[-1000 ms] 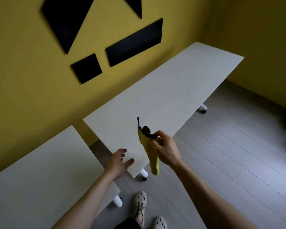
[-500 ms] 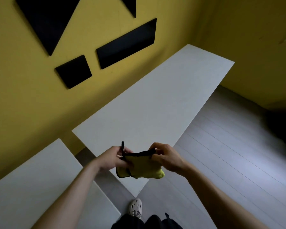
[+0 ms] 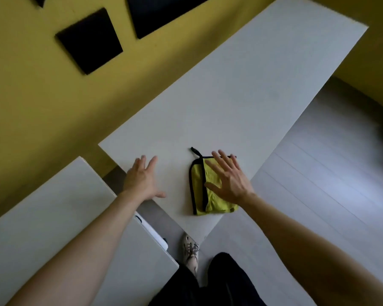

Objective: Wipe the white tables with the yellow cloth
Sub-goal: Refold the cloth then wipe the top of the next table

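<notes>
Yellow cloth (folded) lies flat under the right hand, fingers spread wide; left hand splayed on table.

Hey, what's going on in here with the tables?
A person stands at a white table. Their right hand lies flat on a folded yellow cloth near the table's close corner, while their left hand rests open on the bare top beside it. A second white table stands to the left.

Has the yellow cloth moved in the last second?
Yes. The yellow cloth went down from the air onto the long white table, near its corner, folded flat under the right hand.
</notes>
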Demonstrator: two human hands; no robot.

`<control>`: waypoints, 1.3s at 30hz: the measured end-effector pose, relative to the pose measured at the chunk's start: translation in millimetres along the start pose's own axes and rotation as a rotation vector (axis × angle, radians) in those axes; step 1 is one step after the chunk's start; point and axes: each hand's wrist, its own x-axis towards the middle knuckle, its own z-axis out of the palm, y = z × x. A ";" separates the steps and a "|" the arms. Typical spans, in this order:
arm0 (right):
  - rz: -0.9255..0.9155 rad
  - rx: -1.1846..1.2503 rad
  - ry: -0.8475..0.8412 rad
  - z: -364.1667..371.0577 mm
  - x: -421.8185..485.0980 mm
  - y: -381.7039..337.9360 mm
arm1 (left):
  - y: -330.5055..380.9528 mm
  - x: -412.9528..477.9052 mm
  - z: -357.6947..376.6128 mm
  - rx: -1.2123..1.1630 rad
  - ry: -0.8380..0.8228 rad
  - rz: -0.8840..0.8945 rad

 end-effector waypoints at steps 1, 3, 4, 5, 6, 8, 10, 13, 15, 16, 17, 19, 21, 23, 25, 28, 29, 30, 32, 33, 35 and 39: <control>0.007 -0.024 -0.002 9.1 4.9 -2.4 | -5.0 5.3 5.2 0.052 0.000 -0.019; 0.094 -0.020 0.020 28.9 6.4 -15.9 | -12.2 13.8 17.0 0.114 -0.013 -0.049; 0.150 0.004 0.033 38.9 4.9 -28.1 | -15.0 16.2 24.4 0.126 -0.022 -0.052; 0.189 0.029 0.052 46.9 2.7 -43.5 | -16.8 17.5 30.8 0.128 -0.021 -0.049; 0.196 0.046 0.064 52.9 0.5 -61.0 | -18.3 18.5 35.4 0.127 -0.006 -0.047; 0.086 0.049 0.054 58.5 -5.6 -93.6 | -20.5 19.6 38.0 0.137 0.009 -0.035; -0.067 0.045 0.025 61.2 -16.3 -105.7 | -21.9 18.2 38.5 0.136 0.010 -0.022; -0.198 0.017 0.013 57.7 -25.1 -75.6 | -22.1 15.9 37.6 0.140 0.021 -0.019; -0.179 -0.011 0.019 49.3 -18.2 -32.5 | -21.7 14.3 37.1 0.149 0.025 -0.011; -0.109 -0.026 0.027 43.1 -7.5 -7.9 | -21.2 12.9 36.6 0.153 0.023 -0.014; -0.008 -0.040 0.042 35.2 10.1 15.6 | -20.6 12.3 35.2 0.158 0.019 -0.016; 0.232 -0.029 0.066 15.7 54.8 45.6 | -19.5 12.5 33.1 0.160 0.011 -0.008; 0.403 0.007 0.096 7.6 93.3 40.8 | -18.3 11.6 32.6 0.157 0.013 -0.010; 0.393 0.031 0.111 13.5 107.5 7.2 | -17.2 11.0 32.1 0.159 0.013 -0.016; 0.175 -0.004 0.097 26.8 86.6 -39.4 | -16.0 10.1 31.5 0.150 0.017 -0.021; -0.145 -0.027 0.044 44.2 22.1 -76.2 | -15.7 9.3 31.0 0.138 0.010 -0.016; -0.199 -0.025 0.031 47.7 2.8 -70.4 | -15.7 8.6 31.0 0.136 0.008 -0.014; -0.229 -0.023 0.031 48.7 -11.4 -56.7 | -15.6 7.8 30.7 0.132 0.008 -0.021; -0.198 -0.032 0.037 42.3 -19.6 -10.9 | -14.6 7.7 29.7 0.135 -0.001 -0.034; -0.129 -0.042 0.051 36.8 -13.7 15.1 | -13.7 7.9 29.0 0.140 -0.010 -0.030; 0.103 -0.039 0.086 21.1 16.3 57.2 | -12.5 7.2 27.5 0.135 -0.015 -0.036; 0.368 0.017 0.127 7.7 74.0 49.3 | -12.0 8.0 26.7 0.134 -0.021 -0.042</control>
